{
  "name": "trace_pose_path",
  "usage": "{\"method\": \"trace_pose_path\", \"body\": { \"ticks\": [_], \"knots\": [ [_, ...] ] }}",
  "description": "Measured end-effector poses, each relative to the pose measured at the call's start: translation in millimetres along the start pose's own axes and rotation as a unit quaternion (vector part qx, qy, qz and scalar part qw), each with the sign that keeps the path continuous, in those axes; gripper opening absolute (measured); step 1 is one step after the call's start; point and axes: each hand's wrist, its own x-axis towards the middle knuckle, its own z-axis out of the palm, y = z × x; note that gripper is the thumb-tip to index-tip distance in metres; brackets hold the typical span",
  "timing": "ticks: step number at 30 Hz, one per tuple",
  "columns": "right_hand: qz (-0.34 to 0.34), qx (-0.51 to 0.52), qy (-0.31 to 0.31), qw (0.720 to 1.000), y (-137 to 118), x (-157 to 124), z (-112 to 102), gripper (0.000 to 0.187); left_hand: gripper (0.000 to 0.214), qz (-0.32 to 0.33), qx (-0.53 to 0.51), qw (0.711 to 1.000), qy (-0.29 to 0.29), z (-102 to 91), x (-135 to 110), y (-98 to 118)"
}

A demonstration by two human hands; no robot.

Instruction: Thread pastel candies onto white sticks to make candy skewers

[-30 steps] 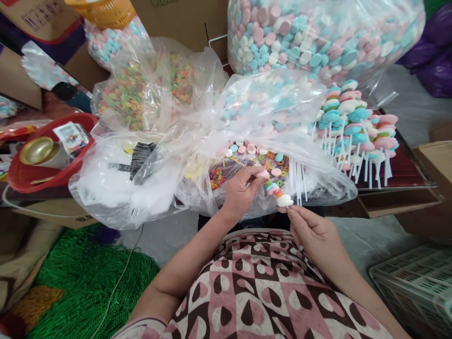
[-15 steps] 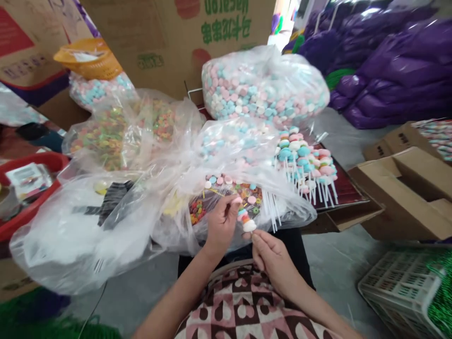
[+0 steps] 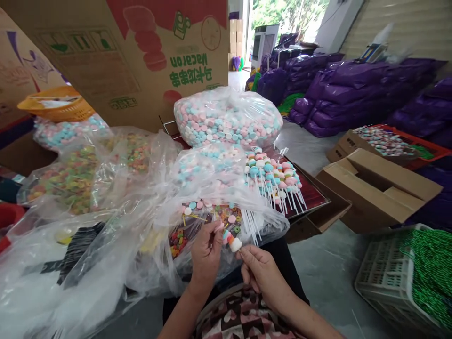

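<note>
Between my hands is a candy skewer point(image 3: 234, 244) with white, orange, blue and pink pieces threaded on it. My right hand point(image 3: 259, 266) pinches its lower end, just under the white candy; the stick itself is mostly hidden by the fingers. At the upper end, my left hand point(image 3: 205, 249) is closed on a pink marshmallow point(image 3: 220, 226). Just beyond the hands lie loose gummy rings point(image 3: 178, 239) and round marshmallows point(image 3: 188, 211) on the dark tabletop. White sticks point(image 3: 251, 226) lie to the right under clear plastic, and finished skewers point(image 3: 275, 176) are piled behind them.
A big clear bag of marshmallows point(image 3: 226, 120) stands at the back before a tall carton point(image 3: 141, 61). Bags of gummy rings point(image 3: 76, 176) sit at left. An open cardboard box point(image 3: 377, 188) and a crate with green strands point(image 3: 386, 273) are at right.
The camera view has tilted up and turned right, so the scene sits lower and further left. Both hands keep hold at the skewer, with little change in their grip.
</note>
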Motion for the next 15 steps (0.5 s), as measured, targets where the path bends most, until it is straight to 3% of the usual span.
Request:
{"method": "trace_pose_path", "body": {
  "ticks": [4,6,9,11,15],
  "knots": [
    [0.013,-0.026,-0.043,0.999,-16.4,-8.9,-2.5,0.041,0.025,-0.052,-0.029,0.998,0.002,-1.2,-1.7,8.2],
    [-0.010,-0.080,-0.033,0.996,-35.3,-17.1,-11.6,0.040,0.034,-0.079,-0.083,0.993,-0.017,-5.2,-0.9,13.5],
    [-0.113,-0.150,0.081,0.979,-75.0,-26.4,-37.4,0.036,0.047,-0.097,-0.168,0.981,-0.029,-11.6,1.8,19.2],
    [-0.171,-0.160,0.168,0.958,-102.2,-23.3,-59.6,0.031,0.050,-0.102,-0.172,0.979,-0.025,-14.0,3.1,19.2],
    [-0.226,-0.221,0.279,0.907,-139.9,10.8,-100.3,0.032,0.043,-0.120,-0.135,0.983,-0.040,-13.1,0.6,10.5]
  ]
}}
